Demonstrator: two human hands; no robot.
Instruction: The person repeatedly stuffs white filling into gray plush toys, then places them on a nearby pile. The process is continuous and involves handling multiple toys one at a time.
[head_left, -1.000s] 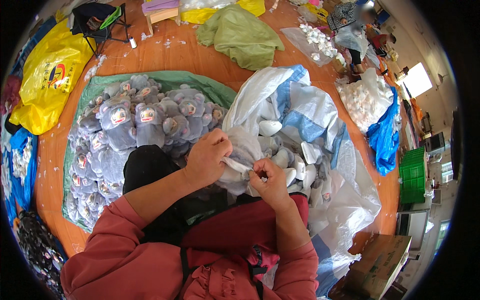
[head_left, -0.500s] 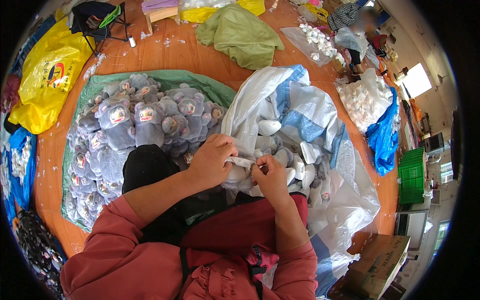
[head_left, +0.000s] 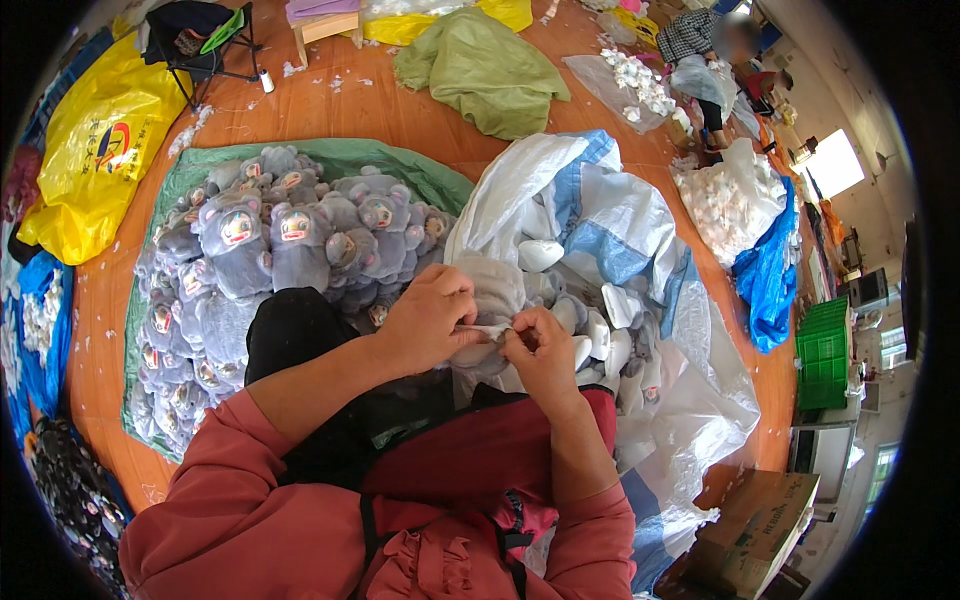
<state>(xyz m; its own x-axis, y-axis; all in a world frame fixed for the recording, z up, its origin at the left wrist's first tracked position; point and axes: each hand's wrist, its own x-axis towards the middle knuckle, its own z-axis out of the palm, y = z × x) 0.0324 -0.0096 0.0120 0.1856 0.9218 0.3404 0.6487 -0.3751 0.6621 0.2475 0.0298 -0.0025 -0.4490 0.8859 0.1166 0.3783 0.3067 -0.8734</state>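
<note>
Both hands meet over the open mouth of a white and blue woven sack [head_left: 640, 225]. Between them is a grey plush piece [head_left: 492, 285] with a white edge. My left hand [head_left: 428, 312] pinches that edge on one side. My right hand [head_left: 545, 355] pinches it on the other, thumb against fingers. Whether anything smaller sits in the fingertips, I cannot make out. Beneath and beside the right hand, white foot-like pieces [head_left: 598, 333] and grey plush parts lie in the sack. To the left, grey plush dolls [head_left: 235, 240] with colourful faces are heaped on a green sheet [head_left: 420, 165].
A yellow bag [head_left: 110, 150] and a folding chair [head_left: 200, 45] stand far left. An olive cloth [head_left: 485, 75] lies ahead. Another person [head_left: 700, 60] sits at the far right near white stuffing [head_left: 640, 82]. A cardboard box [head_left: 755, 530] and green crate [head_left: 825, 350] are on the right.
The grey plush piece now shows raised above the fingers, where mostly its white edge showed before. My hands stay in nearly the same place.
</note>
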